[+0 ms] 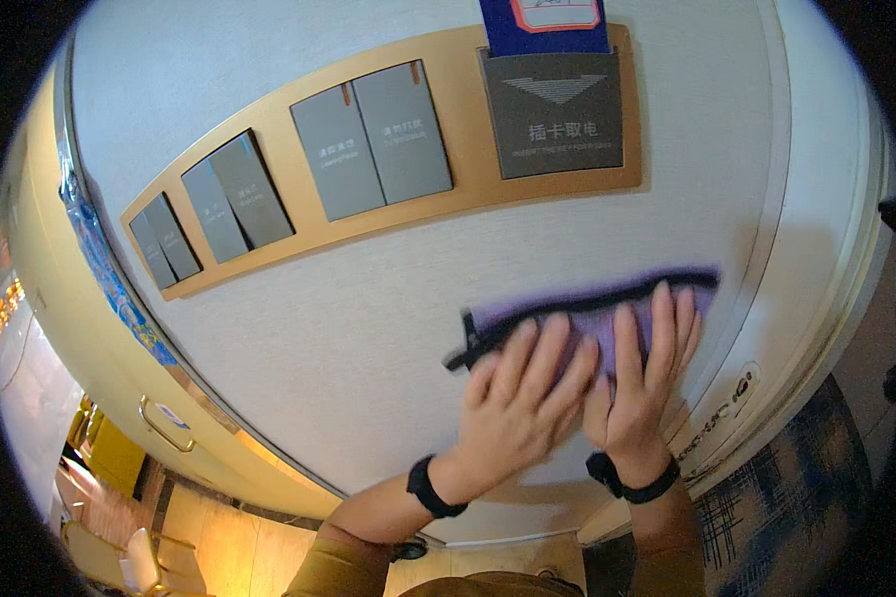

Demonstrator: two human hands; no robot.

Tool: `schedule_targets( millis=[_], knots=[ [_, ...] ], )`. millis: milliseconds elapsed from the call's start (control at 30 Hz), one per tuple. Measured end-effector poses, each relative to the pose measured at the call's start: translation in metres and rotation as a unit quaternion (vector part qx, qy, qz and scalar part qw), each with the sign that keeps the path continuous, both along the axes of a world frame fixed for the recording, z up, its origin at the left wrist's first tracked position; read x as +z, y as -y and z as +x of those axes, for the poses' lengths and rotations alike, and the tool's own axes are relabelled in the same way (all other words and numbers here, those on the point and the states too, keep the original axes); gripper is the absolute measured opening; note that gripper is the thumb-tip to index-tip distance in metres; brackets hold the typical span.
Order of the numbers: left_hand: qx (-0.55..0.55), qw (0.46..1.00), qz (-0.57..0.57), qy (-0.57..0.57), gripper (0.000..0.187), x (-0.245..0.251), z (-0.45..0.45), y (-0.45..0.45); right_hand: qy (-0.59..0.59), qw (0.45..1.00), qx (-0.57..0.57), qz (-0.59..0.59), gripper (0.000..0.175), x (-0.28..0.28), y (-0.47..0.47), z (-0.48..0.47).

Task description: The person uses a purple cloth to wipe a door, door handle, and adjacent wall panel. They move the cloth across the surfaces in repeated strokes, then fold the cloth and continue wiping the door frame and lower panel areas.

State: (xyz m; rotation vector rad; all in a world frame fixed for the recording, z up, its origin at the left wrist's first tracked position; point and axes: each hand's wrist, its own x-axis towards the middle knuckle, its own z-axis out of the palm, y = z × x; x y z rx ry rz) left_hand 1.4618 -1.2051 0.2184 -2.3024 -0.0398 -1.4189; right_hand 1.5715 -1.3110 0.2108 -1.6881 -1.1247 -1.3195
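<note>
My left hand (pixel 522 407) and my right hand (pixel 638 395) press side by side on a purple cloth (pixel 603 328) with black edging, holding it against a pale textured wall (pixel 343 321). Black bands circle both wrists. The fingers lie spread over the cloth and hide much of its lower part; blur softens its outline. Above it runs a gold-coloured switch panel (pixel 467 127). At the panel's right end, a dark key-card holder (pixel 560 112) bears writing, and a dark blue card (pixel 552 43) stands in its slot. Grey rocker switches (pixel 373 142) line the rest of the panel.
A white door frame (pixel 813 246) borders the wall on the right, with patterned carpet (pixel 761 485) beyond. To the left is a cream panel (pixel 97 351) with a metal handle (pixel 166 425). A chair (pixel 146 560) stands low at left.
</note>
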Motion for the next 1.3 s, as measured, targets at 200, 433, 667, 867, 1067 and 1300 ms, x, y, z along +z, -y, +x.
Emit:
schedule_targets(
  millis=[200, 433, 667, 867, 1067, 1300],
  knots=[
    [-0.007, 0.997, -0.031, 0.075, 0.04, 0.028, -0.012, -0.016, 0.009, 1.0, -0.018, -0.015, 0.046, 0.029, -0.02, -0.01],
    [0.054, 0.998, -0.024, -0.018, 0.039, -0.042, -0.06, -0.023, 0.019, 0.999, 0.006, -0.026, 0.038, -0.062, -0.038, -0.054],
    [0.039, 0.994, -0.055, 0.088, 0.036, 0.006, -0.057, -0.048, -0.008, 0.994, 0.025, -0.108, 0.047, 0.006, -0.054, -0.054],
    [0.071, 0.993, -0.055, 0.078, 0.035, -0.019, -0.072, -0.055, 0.003, 0.999, 0.016, -0.035, 0.039, -0.011, -0.07, -0.074],
    [0.099, 0.992, -0.079, 0.009, 0.04, -0.057, -0.106, -0.061, 0.025, 0.998, 0.026, -0.052, 0.03, -0.044, -0.073, -0.104],
    [0.065, 0.984, -0.098, 0.138, 0.038, 0.018, -0.106, -0.093, 0.065, 0.992, 0.011, -0.106, 0.043, 0.044, -0.087, -0.104]
  ],
)
